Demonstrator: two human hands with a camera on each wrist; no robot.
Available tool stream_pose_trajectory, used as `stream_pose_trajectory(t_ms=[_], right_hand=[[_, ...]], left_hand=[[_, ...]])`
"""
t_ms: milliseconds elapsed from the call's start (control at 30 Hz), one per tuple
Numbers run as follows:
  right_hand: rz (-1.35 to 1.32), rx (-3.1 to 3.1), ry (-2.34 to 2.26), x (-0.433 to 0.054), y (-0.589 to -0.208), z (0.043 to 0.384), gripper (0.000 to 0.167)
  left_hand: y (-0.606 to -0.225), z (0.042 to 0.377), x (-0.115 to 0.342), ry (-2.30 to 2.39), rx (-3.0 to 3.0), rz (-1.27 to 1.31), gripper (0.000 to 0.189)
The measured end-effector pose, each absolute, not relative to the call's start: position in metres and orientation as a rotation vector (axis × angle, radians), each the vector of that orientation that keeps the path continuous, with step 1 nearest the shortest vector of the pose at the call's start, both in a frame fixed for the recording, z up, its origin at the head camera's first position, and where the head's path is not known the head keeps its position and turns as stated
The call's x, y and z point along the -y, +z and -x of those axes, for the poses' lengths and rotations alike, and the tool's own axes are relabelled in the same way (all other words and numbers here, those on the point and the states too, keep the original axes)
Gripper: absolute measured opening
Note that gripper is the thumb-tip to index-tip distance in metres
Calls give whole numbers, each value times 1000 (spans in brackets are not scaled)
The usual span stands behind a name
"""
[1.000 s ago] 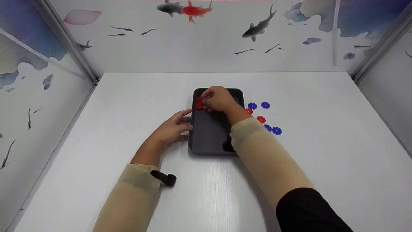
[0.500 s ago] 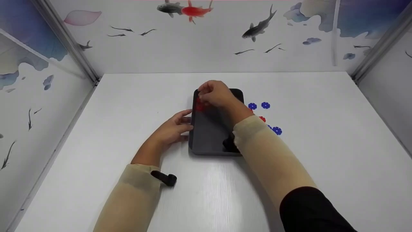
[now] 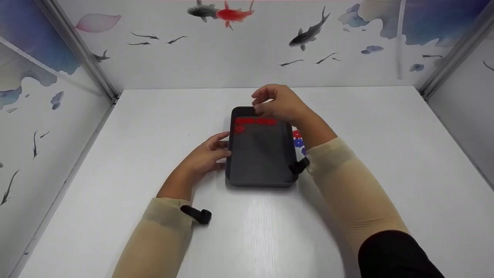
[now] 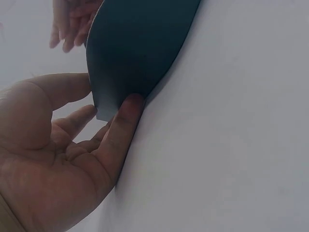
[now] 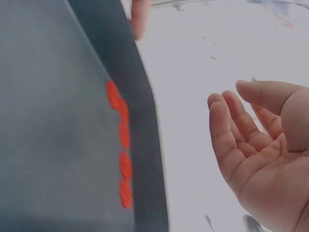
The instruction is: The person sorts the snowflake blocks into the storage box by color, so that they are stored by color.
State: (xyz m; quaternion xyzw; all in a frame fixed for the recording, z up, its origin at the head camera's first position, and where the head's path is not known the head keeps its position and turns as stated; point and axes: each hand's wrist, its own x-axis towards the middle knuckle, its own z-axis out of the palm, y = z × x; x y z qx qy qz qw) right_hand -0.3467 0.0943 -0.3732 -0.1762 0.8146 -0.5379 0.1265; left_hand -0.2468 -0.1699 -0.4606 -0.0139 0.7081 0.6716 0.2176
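Note:
The dark grey tray (image 3: 264,154) lies lengthwise on the table. My left hand (image 3: 204,157) rests against its left side, and the left wrist view shows thumb and extended fingers touching the tray's outer wall (image 4: 140,43). Inside, red flower-shaped discs (image 3: 266,121) form a row along the far end, with another red disc (image 3: 239,129) just below the row's left end. My right hand (image 3: 283,102) is above the tray's far right corner. In the right wrist view that right hand (image 5: 260,150) holds nothing, its fingers loosely bent.
To the right of the tray are a red disc (image 3: 296,134) and blue discs (image 3: 298,143), partly hidden by the right forearm. Dark camera mounts sit on both wrists. The white table (image 3: 154,116) is walled at the back and sides by printed panels (image 3: 239,58).
The right hand has lifted from the red discs and moved right and away over the far edge, uncovering the row. It now covers some discs outside. The left hand stays put.

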Motion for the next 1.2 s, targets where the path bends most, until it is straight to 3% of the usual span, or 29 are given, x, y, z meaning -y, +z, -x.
stream_pose_trajectory(t_ms=[500, 800, 1200], right_hand=[[275, -2519, -1538, -192, -387, 322, 31], [175, -2508, -1519, -202, -416, 334, 27], [162, -2528, -1227, -209, -443, 347, 35]], left_hand=[[-461, 245, 173, 1850, -1973, 50, 70], [-462, 246, 173, 1841, -1980, 53, 70], [-461, 247, 171, 1842, -1977, 43, 69]])
